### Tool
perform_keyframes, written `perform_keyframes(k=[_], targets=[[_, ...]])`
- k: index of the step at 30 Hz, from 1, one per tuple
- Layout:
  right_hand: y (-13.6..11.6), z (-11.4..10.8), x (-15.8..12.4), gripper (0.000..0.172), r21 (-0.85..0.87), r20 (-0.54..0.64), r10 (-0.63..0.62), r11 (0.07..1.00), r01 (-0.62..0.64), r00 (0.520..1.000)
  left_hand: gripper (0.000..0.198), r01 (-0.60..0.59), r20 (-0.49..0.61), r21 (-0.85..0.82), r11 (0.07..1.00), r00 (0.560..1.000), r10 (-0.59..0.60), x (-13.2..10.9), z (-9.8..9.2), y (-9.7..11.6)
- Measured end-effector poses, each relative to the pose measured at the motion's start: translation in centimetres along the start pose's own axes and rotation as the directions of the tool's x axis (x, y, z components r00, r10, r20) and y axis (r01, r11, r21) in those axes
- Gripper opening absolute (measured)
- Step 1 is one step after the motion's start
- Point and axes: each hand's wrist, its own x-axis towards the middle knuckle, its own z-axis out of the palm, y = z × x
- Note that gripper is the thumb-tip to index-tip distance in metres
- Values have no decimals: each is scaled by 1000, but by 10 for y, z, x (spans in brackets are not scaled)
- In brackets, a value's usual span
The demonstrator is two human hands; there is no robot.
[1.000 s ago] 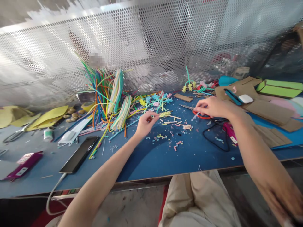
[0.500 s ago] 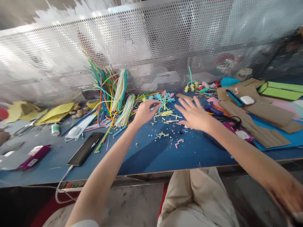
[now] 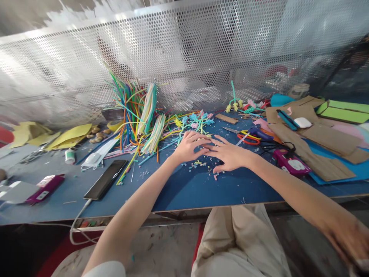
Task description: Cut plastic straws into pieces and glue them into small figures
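Observation:
My left hand (image 3: 190, 146) and my right hand (image 3: 229, 154) lie side by side, fingers spread flat, over a scatter of small cut coloured pieces (image 3: 201, 164) on the blue tabletop (image 3: 184, 188). Neither hand holds anything. Just beyond my fingers lie small pastel snowflake-like shapes (image 3: 196, 121). A heap of long coloured straws (image 3: 138, 111) stands and lies to the left of my left hand. Red-handled scissors (image 3: 243, 136) lie to the right of my right hand.
A phone on a cable (image 3: 106, 179) and a white face mask (image 3: 92, 159) lie at the left, with a magenta box (image 3: 44, 188) further left. Cardboard pieces (image 3: 317, 138), a magenta device (image 3: 288, 162) and green sheets (image 3: 343, 109) fill the right. A perforated metal screen (image 3: 184, 57) closes the back.
My right hand left the scissors, swung left and came down flat on the cut pieces. My left hand opened from a pinch and flattened beside it.

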Motion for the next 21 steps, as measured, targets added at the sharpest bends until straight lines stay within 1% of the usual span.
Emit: perform_keyframes(k=[2, 5, 7, 9, 11, 14, 17, 19, 21], targets=[[3, 0, 0, 77, 59, 3, -14, 998, 14, 1000, 28, -21, 11, -31, 999, 1000, 21, 0, 6, 2], [5, -4, 0, 71, 143, -20, -69, 987, 71, 997, 29, -49, 20, -86, 995, 998, 51, 0, 12, 6], [5, -8, 0, 66, 179, -40, -93, 979, 99, 995, 31, -50, 11, -97, 994, 999, 52, 0, 15, 9], [6, -11, -1, 62, 214, -56, -88, 972, 98, 995, 32, -49, -18, -87, 995, 999, 48, 1, 16, 11], [7, -13, -3, 58, 259, -76, -69, 962, 86, 995, 31, -56, -38, -59, 997, 998, 54, 1, 17, 11], [12, -13, -5, 53, 342, -118, -13, 938, 53, 993, 29, -77, -33, -8, 997, 996, 77, 0, 18, 5], [17, -14, -8, 56, 427, -123, 48, 904, 9, 991, 29, -88, -46, 15, 996, 995, 88, -4, 19, -5], [20, -16, -10, 58, 462, -111, 81, 887, -21, 991, 30, -72, -58, 37, 997, 996, 74, -8, 20, -10], [23, -16, -12, 57, 458, -97, 135, 886, -76, 986, 29, -30, -69, 56, 998, 997, 34, -10, 20, -13]])
